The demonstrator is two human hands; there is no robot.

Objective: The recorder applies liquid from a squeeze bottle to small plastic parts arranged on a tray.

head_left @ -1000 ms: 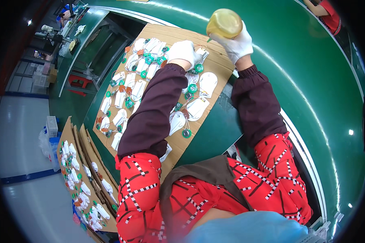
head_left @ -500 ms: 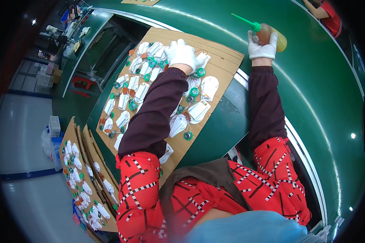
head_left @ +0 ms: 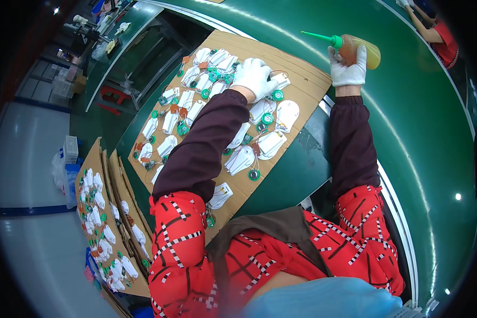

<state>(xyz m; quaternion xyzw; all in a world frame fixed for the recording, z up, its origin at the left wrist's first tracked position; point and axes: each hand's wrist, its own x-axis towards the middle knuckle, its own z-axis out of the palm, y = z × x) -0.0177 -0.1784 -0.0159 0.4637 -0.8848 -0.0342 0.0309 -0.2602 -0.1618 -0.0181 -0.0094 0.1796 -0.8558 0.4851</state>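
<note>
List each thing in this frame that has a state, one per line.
Squeeze bottle: tipped sideways, green nozzle pointing left, gripped.
Right hand: gloved, closed round the bottle.
Left hand: gloved, resting on white parts.
Cardboard sheet: flat, covered with parts.
Stacked cardboard sheets: leaning, loaded.

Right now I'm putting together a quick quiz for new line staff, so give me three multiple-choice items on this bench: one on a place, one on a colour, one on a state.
1. Where does the left hand rest?
A. on the parts on the cardboard sheet
B. on the bare green belt
C. in the lap

2. What colour is the nozzle of the squeeze bottle?
A. red
B. green
C. black

3. How is the bottle held in the right hand?
A. upright, nozzle up
B. on its side, nozzle toward the cardboard
C. capped, lying loose

Answers: 1 A, the glove lies among white parts; 2 B, the tip is green; 3 B, the nozzle points left.
</note>
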